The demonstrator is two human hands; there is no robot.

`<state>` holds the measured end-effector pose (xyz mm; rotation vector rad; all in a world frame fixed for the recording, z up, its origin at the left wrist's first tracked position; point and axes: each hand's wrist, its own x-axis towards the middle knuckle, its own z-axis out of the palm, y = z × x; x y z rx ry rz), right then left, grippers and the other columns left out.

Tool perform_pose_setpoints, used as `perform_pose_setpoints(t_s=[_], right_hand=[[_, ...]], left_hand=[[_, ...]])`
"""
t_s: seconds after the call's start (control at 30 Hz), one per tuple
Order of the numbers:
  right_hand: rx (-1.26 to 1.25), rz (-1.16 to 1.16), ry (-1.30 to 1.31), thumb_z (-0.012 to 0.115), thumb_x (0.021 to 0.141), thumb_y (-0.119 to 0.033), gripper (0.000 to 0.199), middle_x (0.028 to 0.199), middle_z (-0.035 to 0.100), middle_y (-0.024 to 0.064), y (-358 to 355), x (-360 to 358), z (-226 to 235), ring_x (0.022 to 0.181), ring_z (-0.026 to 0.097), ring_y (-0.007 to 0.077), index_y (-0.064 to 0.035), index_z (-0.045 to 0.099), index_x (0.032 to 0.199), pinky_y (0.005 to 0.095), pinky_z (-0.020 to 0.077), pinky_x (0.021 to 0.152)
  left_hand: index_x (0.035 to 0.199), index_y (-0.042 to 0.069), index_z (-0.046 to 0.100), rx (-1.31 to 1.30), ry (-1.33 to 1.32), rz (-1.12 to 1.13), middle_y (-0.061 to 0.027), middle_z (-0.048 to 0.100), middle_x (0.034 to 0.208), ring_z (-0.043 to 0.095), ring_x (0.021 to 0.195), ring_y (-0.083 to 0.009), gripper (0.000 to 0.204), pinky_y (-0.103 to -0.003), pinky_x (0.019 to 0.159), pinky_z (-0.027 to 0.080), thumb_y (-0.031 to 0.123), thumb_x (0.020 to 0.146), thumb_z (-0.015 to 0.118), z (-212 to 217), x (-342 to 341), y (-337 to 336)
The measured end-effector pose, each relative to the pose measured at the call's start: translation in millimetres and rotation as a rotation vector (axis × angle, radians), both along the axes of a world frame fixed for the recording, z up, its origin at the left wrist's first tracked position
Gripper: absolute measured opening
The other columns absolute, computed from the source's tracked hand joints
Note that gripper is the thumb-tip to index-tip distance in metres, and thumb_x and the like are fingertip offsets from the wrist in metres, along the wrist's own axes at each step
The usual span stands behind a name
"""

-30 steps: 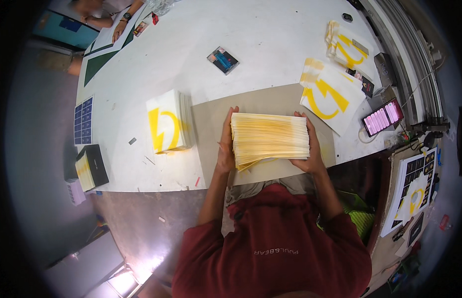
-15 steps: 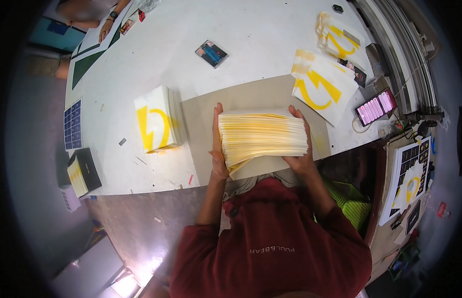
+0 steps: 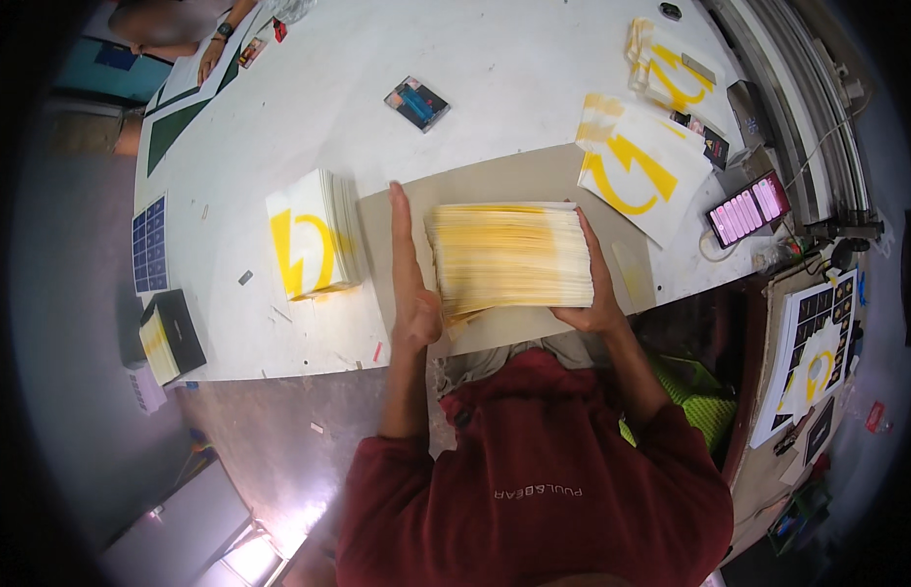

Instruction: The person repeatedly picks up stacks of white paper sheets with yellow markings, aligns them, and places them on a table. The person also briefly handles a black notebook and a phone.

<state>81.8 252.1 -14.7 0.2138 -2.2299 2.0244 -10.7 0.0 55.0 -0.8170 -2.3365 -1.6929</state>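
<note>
The person stands at a white table [image 3: 495, 88] and keeps a thick stack of sheets [image 3: 509, 256] upright on its edge, on a brown cardboard sheet [image 3: 534, 181] that lies at the near side of the table. The sheet edges show pale yellow. The right hand [image 3: 594, 293] grips the right end of the stack, the fingers wrapped around it and the thumb below. The left hand [image 3: 409, 279] is flat and open, fingers straight and together, just beside the left end of the stack; I cannot tell if it touches it. To the left lies a second stack [image 3: 314, 245] with a big yellow mark on top. Some printed sheets [image 3: 637, 166] with yellow shapes lie to the right, and a phone [image 3: 747, 207] with a lit pink screen is near them.
</note>
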Motion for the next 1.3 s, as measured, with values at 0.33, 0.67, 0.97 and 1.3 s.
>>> perform_pose_setpoints(t_s=[0.33,0.67,0.97,1.3], right_hand=[[-0.182,0.010,-0.066,0.079,0.065,-0.010,0.118,0.169,0.022,0.0213,-5,2,-1,0.156,0.024,0.0317,0.0020,0.015,0.163,0.0426,0.0208,0.126],[-0.093,0.006,0.015,0.078,0.061,-0.015,0.121,0.168,0.021,0.0232,-3,-3,-4,0.157,0.020,0.0338,0.0011,0.015,0.163,0.0441,0.0169,0.127],[-0.083,-0.015,0.058,0.078,0.064,-0.010,0.117,0.162,0.032,0.0227,-5,-7,0,0.153,0.030,0.0337,-0.0001,0.018,0.163,0.0454,0.0233,0.125],[0.591,-0.032,0.138,0.083,0.066,-0.017,0.112,0.155,0.037,0.0264,5,-5,93,0.145,0.037,0.0422,0.0034,0.024,0.158,0.0592,0.0213,0.122]], left_hand=[[0.161,-0.001,0.026,-0.861,0.298,-0.130,-0.0317,0.016,0.167,0.012,0.155,-0.0514,0.121,-0.071,0.119,0.009,0.084,0.081,0.055,59,8,49],[0.159,-0.001,0.031,-0.959,0.227,-0.127,-0.0301,0.028,0.163,0.018,0.155,-0.0459,0.109,-0.068,0.121,0.007,0.078,0.087,0.054,32,-9,52],[0.156,-0.005,0.032,-0.854,0.210,-0.222,-0.0251,0.049,0.146,0.047,0.133,-0.0397,0.119,-0.062,0.114,0.025,0.081,0.079,0.062,41,-12,47],[0.156,-0.009,0.028,-0.951,0.204,-0.316,-0.0200,0.053,0.134,0.051,0.118,-0.0350,0.123,-0.052,0.105,0.035,0.057,0.068,0.082,43,-17,42]])
